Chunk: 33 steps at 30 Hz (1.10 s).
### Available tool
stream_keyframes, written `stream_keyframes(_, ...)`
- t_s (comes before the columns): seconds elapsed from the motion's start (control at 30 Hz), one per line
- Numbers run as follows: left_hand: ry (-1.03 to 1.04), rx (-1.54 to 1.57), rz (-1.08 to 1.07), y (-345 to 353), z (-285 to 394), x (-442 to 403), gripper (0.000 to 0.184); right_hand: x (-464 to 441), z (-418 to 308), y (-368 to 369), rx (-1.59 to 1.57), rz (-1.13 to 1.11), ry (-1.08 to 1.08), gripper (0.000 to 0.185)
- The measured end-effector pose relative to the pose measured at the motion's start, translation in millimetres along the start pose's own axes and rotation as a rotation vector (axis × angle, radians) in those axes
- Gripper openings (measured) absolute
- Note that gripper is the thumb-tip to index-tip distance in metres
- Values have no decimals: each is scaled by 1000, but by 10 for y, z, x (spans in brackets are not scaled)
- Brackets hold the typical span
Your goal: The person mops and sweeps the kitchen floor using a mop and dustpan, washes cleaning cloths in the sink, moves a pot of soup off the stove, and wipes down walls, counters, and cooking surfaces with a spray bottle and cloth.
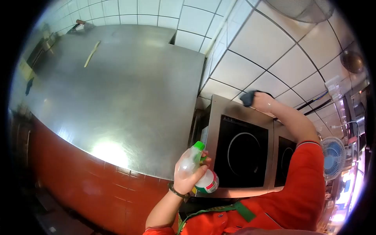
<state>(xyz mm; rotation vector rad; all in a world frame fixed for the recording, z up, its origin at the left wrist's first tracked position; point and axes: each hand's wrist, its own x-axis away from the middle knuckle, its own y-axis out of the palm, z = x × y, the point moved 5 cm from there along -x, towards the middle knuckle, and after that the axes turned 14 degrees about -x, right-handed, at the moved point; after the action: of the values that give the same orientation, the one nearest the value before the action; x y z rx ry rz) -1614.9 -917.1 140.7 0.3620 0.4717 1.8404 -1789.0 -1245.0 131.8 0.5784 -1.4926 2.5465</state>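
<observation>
Gripped in my left hand (187, 174) is a spray bottle (206, 182) with a green nozzle and a white, red and green label. It is tilted over the front left corner of the cooktop. My right hand (263, 102) is closed around a dark cloth (247, 98) and reaches to the back edge of the steel-framed induction cooktop (244, 152), by the tiled wall. Whether the cloth touches the wall or the steel rim, I cannot tell.
A steel counter (129, 90) stands to the left, with a thin pale strip (92, 54) lying on it. A second hob (286, 156) adjoins on the right, partly behind my sleeve. A blue fan (333, 158) is farther right. A strainer (303, 8) and a ladle (352, 62) hang on the tiled wall (270, 47).
</observation>
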Motion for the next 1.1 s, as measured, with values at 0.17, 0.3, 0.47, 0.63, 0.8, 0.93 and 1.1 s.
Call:
stream_keyframes(0.17, -68, -36, -105, 274, -1, -127, 40, -1303, 59, -469, -135, 391, 64, 29)
stream_keyframes(0.3, -43, -49, -34, 202, 3, -24, 36, -1677, -90, -386, -203, 506, 58, 37)
stream_keyframes(0.47, 0, -77, 84, -60, -51, 96, 40, -1371, -19, -337, -119, -135, -161, 24)
stream_keyframes(0.63, -42, 9, 117, -84, -35, 29, 38, -1710, -275, -373, 70, -205, -107, 20)
stream_keyframes(0.8, 18, -74, 190, -157, -63, 116, 46, -1945, -338, -102, 18, -422, -12, 23)
stream_keyframes(0.93, 12, -9, 171, -158, -45, 148, 40, -1729, -240, -218, 56, -317, -146, 20)
stream_keyframes(1.1, 45, -44, 112, -101, -24, 141, 39, -672, 328, -765, -205, 332, 63, 21)
